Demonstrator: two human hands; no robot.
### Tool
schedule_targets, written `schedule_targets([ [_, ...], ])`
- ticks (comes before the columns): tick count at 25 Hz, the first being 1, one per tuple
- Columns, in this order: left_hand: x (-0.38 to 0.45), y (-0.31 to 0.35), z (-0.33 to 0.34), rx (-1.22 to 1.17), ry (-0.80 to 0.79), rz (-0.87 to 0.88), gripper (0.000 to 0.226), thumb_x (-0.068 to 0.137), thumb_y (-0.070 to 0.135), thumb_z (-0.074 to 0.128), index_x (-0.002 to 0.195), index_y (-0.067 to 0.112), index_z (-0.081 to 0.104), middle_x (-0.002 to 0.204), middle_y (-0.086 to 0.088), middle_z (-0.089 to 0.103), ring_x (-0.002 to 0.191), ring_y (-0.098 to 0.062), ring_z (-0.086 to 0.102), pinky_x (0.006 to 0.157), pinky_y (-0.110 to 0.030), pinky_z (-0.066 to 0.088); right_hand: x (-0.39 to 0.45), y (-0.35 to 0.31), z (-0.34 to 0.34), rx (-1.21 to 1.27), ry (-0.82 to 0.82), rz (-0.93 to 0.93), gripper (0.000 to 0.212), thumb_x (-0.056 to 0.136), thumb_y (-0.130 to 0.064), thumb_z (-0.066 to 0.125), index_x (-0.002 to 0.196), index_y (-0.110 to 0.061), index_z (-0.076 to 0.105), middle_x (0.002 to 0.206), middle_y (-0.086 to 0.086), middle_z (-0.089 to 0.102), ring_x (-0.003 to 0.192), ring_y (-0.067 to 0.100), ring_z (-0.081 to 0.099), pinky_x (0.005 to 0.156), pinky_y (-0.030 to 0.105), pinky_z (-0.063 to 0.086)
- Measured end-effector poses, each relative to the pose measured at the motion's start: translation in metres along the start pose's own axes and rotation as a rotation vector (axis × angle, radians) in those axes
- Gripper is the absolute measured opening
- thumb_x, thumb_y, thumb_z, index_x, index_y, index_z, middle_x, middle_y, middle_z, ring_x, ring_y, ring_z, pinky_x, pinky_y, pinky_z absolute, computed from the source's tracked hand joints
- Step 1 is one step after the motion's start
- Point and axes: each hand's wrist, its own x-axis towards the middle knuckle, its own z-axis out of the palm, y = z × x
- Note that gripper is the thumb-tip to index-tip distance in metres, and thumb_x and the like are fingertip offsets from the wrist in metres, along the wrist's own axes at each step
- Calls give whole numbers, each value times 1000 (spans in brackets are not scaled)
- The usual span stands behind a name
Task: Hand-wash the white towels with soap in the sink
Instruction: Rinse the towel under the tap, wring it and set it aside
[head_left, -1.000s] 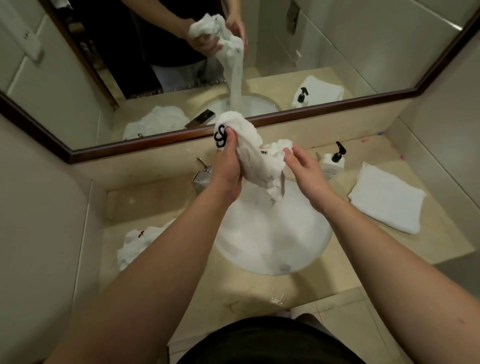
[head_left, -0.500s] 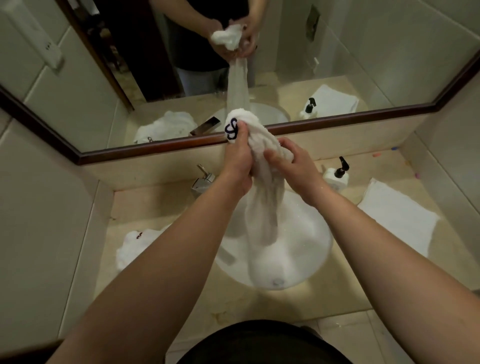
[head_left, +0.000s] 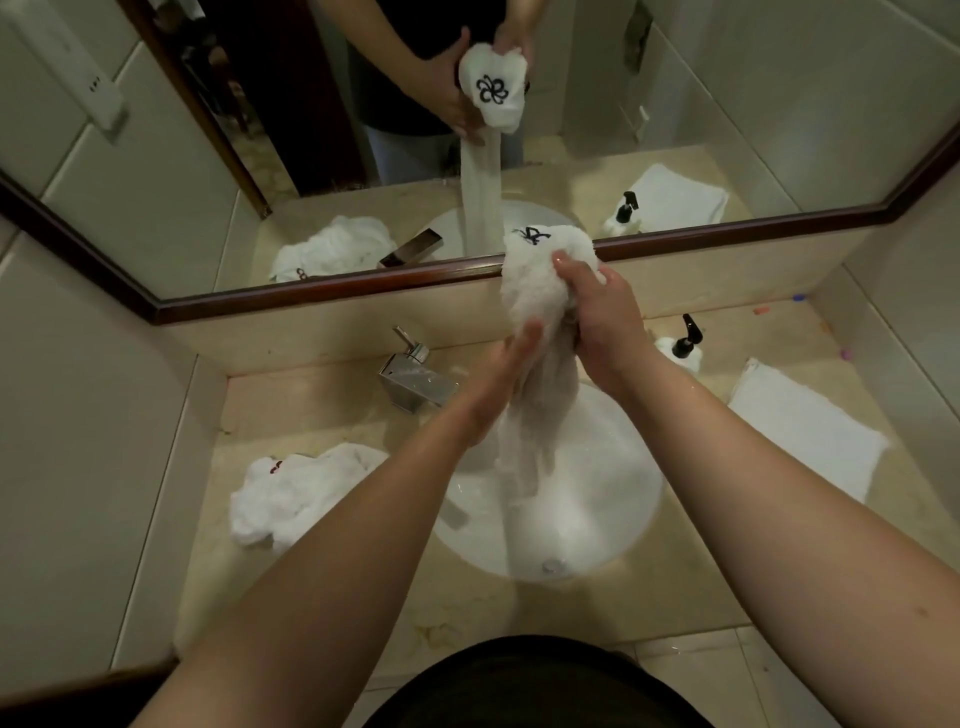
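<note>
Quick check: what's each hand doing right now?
Left hand: grips the wet white towel below the right.
Right hand: grips the same towel's bunched top, over the sink.

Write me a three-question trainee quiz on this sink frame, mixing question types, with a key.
1. True or false: the folded towel lies on the counter to the left of the sink.
2. Which hand grips the upper part of the hanging towel? A) right hand B) left hand C) neither
3. Fill in: the crumpled towel lies on the counter on the same side of the sink as the ____.

Key: 1 false, it lies to the right, near the soap bottle. 2 A; the left hand holds the towel lower down. 3 faucet.
</note>
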Motion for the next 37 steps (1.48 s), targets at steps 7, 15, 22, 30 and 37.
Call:
schedule_targets([
  [7, 13, 16, -1, 94, 236, 9, 87, 68, 95, 22, 89, 26, 71, 90, -4, 74, 86, -19, 69, 78, -30, 50, 9, 4, -22, -315, 95, -21, 25, 94, -30, 62, 86, -8, 67, 77, 7, 67, 65, 17, 63, 56, 30, 48],
  [15, 32, 34, -5, 433, 102, 38, 129, 63, 98, -2, 94, -7, 66, 90, -30, 68, 88, -42, 67, 98, -55, 49, -5, -9, -45, -943, 75, -364, 32, 96, -46, 57, 89, -15, 61, 88, -3, 59, 77, 7, 52, 66, 20, 39],
  [22, 40, 36, -3, 452, 203, -34, 130, 64, 99, 0, 84, -11, 66, 81, -28, 68, 82, -43, 67, 85, -58, 53, 1, -9, -37, -888, -393, -184, 22, 89, -48, 65, 87, -26, 64, 80, -5, 64, 71, 9, 62, 62, 23, 47],
  [30, 21, -5, -4, 464, 30, -18, 95, 60, 100, 38, 109, 24, 68, 99, 6, 71, 92, -7, 67, 85, -21, 53, 4, -3, -51, -750, -297, -294, 22, 93, -37, 64, 75, -27, 58, 70, -6, 57, 57, 0, 53, 54, 14, 42],
  [37, 19, -8, 15, 356, 76, -56, 29, 70, 39, 86, 91, 26, 70, 82, 8, 73, 77, -9, 68, 76, -39, 59, 13, -4, -94, -721, -240, -267, 21, 96, -28, 62, 82, -13, 67, 73, -4, 58, 58, -7, 50, 61, 16, 42],
])
